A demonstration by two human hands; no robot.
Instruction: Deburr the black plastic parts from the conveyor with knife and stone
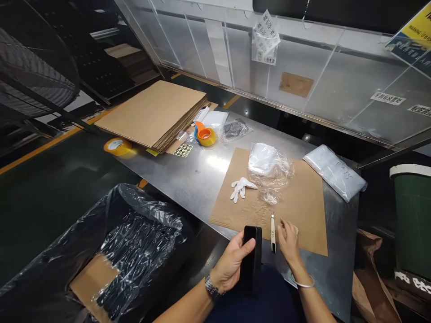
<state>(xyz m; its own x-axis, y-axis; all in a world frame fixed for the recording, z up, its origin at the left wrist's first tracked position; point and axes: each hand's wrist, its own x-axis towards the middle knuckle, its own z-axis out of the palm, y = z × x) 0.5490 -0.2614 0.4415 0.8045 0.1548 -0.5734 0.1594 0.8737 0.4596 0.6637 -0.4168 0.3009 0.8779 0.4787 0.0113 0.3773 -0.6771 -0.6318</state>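
My left hand (232,262) is wrapped round a black, flat rectangular block (249,255), thumb across its face, upright at the table's front edge. My right hand (288,240) rests low over the cardboard sheet (306,206) with fingers curled. A small tan piece (296,230) shows at its far side; whether the fingers grip it is hidden. Just left of that hand lies a cream-handled utility knife (273,231), marked A26. Farther up the sheet are a white glove (242,187), a crumpled clear wrapper (269,196) and a white pack in clear plastic (264,159).
A cardboard stack (158,112) covers the metal table's (188,184) far left. Nearby are an orange tape dispenser (204,134), yellow tape roll (117,146) and sticker sheet (183,150). A wrapped grey pack (335,172) lies right. A black-lined bin (134,251) stands lower left.
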